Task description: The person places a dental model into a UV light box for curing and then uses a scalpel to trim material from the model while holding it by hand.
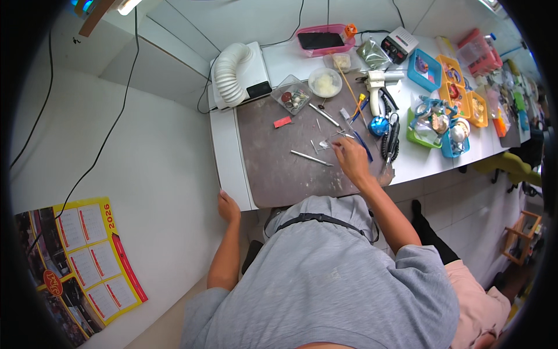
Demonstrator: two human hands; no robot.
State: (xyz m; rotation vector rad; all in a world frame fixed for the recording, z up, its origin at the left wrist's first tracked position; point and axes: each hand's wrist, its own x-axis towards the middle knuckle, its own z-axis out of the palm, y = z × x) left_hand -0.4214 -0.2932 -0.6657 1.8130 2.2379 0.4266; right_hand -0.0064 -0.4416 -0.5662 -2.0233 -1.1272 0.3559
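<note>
My right hand (351,157) is over the grey-brown work mat (267,174), thumb and fingers pinched together. Whatever they hold is too small to make out. Just left of the fingertips lies a small clear piece (324,144), with a thin metal stick (314,146) beside it. A silver pen-like hand tool (311,157) lies to the left and nearer to me. Farther back is a second silver tool (324,114). My left hand (229,207) is closed round the table's left front edge, its fingers partly hidden.
A lidless clear box (292,97) of small parts, a white bowl (325,82) and a red block (282,122) sit behind. A white hose unit (233,75) stands back left. Right are a corded handpiece (392,142) and coloured bins holding dental models (433,122). Another person's leg (433,235) shows at right.
</note>
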